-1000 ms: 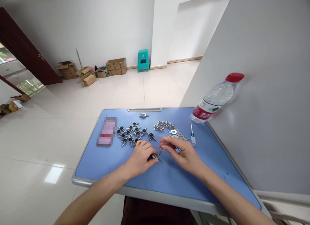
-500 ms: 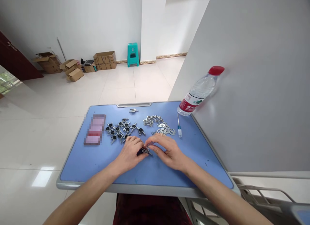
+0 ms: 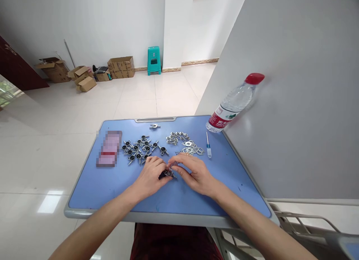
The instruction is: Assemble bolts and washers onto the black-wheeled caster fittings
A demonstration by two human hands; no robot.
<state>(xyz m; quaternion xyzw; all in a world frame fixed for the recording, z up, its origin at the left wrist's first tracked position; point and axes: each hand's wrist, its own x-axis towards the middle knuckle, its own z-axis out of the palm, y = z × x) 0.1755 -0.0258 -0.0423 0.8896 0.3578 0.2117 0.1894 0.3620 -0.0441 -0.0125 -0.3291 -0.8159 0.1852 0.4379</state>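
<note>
My left hand (image 3: 153,175) is closed on a small metal fitting (image 3: 169,173) with a dark body, low over the desk. My right hand (image 3: 193,173) is beside it, thumb and fingertips brought together at the fitting's top; whatever sits between them is too small to make out. Beyond my left hand lie several similar metal fittings with black round centres (image 3: 136,148). Flat metal plates with holes (image 3: 188,151) and tiny screws (image 3: 178,152) lie beyond my right hand. Behind these is a curved row of bent metal pieces (image 3: 177,137).
A screwdriver (image 3: 208,148) with a clear blue handle lies at the right. Behind it a water bottle (image 3: 230,107) stands by the grey panel. A blurred phone-like object (image 3: 109,148) is at the left. One metal piece (image 3: 155,126) sits near the far edge of the blue desk (image 3: 193,206).
Both hands stay almost in place around the fitting, with only slight finger movement. The view has shifted a little.
</note>
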